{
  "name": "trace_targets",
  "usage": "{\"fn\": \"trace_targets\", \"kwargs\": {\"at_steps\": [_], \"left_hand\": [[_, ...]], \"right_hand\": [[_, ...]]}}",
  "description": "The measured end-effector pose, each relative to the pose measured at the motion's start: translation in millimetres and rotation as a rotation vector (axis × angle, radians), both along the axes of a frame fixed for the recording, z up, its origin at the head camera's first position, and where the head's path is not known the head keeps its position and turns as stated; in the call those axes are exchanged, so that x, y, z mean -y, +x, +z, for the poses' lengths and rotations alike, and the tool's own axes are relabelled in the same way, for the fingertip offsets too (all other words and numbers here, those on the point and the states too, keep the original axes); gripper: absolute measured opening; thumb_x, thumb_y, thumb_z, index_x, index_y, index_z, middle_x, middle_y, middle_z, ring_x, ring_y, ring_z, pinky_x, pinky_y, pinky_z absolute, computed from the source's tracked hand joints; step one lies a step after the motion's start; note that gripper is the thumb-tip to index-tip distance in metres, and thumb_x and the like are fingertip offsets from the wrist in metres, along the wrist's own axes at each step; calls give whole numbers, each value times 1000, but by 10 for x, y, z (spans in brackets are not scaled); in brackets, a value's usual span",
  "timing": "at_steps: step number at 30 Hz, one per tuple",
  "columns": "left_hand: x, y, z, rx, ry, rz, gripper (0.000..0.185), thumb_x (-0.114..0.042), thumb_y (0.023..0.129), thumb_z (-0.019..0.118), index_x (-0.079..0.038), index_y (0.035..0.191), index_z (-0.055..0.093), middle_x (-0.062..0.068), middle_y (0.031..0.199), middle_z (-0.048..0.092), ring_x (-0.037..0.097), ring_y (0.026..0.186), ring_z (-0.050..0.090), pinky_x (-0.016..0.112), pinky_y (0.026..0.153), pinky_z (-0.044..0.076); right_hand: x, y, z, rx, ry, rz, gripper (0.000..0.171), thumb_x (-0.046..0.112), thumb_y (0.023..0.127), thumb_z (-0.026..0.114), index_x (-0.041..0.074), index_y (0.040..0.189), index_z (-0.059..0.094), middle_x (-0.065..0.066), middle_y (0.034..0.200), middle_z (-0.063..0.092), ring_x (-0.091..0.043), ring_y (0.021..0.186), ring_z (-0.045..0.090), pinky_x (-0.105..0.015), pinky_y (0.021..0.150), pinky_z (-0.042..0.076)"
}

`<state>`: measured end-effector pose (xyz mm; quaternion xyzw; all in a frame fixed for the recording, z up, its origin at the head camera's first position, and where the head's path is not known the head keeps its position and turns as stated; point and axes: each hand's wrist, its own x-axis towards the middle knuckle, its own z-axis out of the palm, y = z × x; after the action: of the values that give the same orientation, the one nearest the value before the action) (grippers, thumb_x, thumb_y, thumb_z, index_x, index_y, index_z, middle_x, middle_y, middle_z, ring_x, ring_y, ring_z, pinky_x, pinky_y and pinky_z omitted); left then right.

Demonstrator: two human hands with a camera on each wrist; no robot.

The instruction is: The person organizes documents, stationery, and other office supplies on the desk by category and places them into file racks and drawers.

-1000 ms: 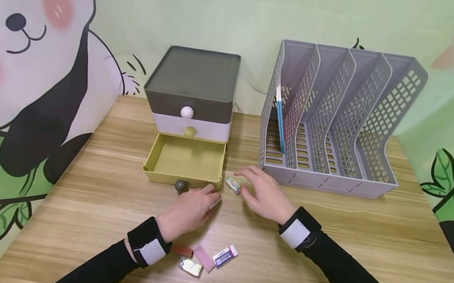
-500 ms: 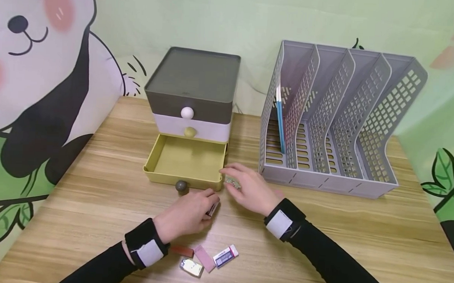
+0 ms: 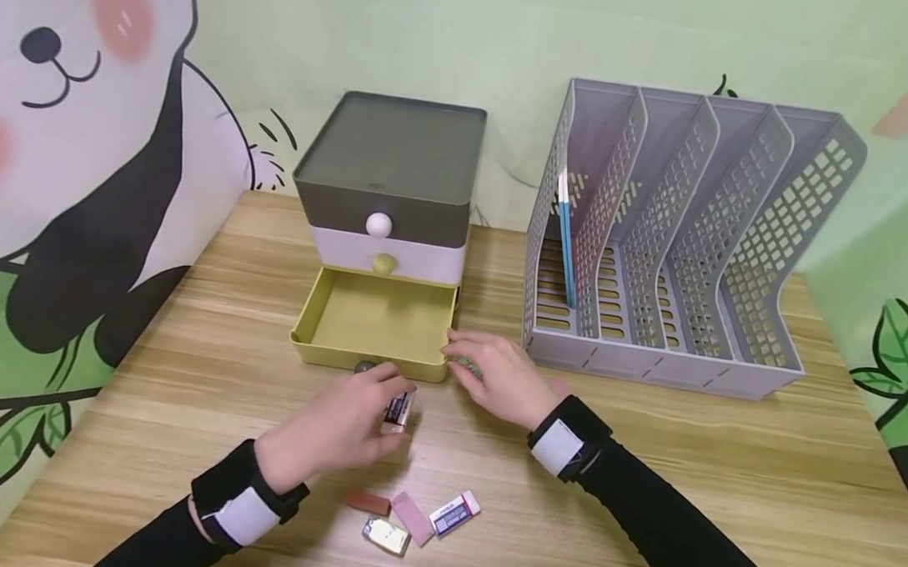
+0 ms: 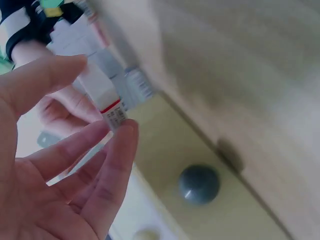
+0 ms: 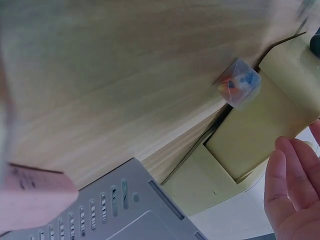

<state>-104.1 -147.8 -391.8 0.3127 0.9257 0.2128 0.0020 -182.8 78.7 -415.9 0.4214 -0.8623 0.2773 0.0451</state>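
Pinched between thumb and fingertips of my left hand is a white eraser with a dark printed sleeve and a red band, held in front of the pulled-out yellow drawer. My right hand has its fingers at that drawer's right front corner; whether they touch it I cannot tell. Partly hidden under this hand in the head view, a small clear-wrapped eraser with a colourful print lies beside the drawer. A pink eraser shows near the right wrist.
In front lie a red-orange eraser, a pink eraser, a white-and-yellowish eraser and a blue-and-white sleeved eraser. The drawer unit stands behind, a grey file rack to its right.
My left hand has drawn left and turned, carrying the eraser away from the drawer's right corner. My right hand has shifted left, over the small wrapped eraser, to the drawer's edge.
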Motion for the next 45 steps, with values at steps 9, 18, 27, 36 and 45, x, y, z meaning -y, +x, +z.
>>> {"fn": "trace_targets", "kwargs": {"at_steps": [9, 18, 27, 36, 45], "left_hand": [[41, -292, 266, -93, 80, 60, 52, -16, 77, 82, 8, 118, 62, 13, 107, 62, 19, 79, 61, 31, 69, 53], [-3, -734, 217, -68, 80, 142, 47, -17, 81, 80, 9, 116, 62, 18, 106, 64, 25, 83, 64, 36, 72, 54], [-65, -982, -24, 78, -47, 197, 39, -19, 80, 79, 4, 109, 65, 12, 93, 65, 25, 82, 61, 41, 74, 52], [-72, -1035, -144, 153, -85, 173, 22, -15, 85, 73, 1, 99, 68, 12, 88, 65, 27, 83, 62, 44, 77, 51], [-157, -1015, -154, 225, -40, 145, 38, -3, 89, 62, 8, 125, 59, 23, 117, 64, 36, 109, 61, 47, 95, 47]], "right_hand": [[-19, -5, -15, -1, 2, 8, 17, 7, 92, 66, 2, 108, 71, -17, 126, 62, -30, 110, 63, -40, 92, 50], [-20, -15, -39, 0, -13, 16, 17, 6, 92, 64, 2, 108, 71, -18, 124, 62, -30, 110, 63, -40, 90, 51], [-26, -22, -36, -6, -2, 25, 18, 6, 93, 63, 2, 109, 70, -17, 124, 62, -29, 108, 64, -39, 88, 53], [-25, -22, -28, 19, -3, 28, 20, 4, 93, 62, 2, 111, 70, -17, 126, 61, -29, 108, 64, -38, 87, 53], [-115, 3, -19, 164, -75, -66, 39, 0, 91, 61, 2, 129, 60, -15, 127, 62, -30, 109, 63, -42, 93, 50]]}}
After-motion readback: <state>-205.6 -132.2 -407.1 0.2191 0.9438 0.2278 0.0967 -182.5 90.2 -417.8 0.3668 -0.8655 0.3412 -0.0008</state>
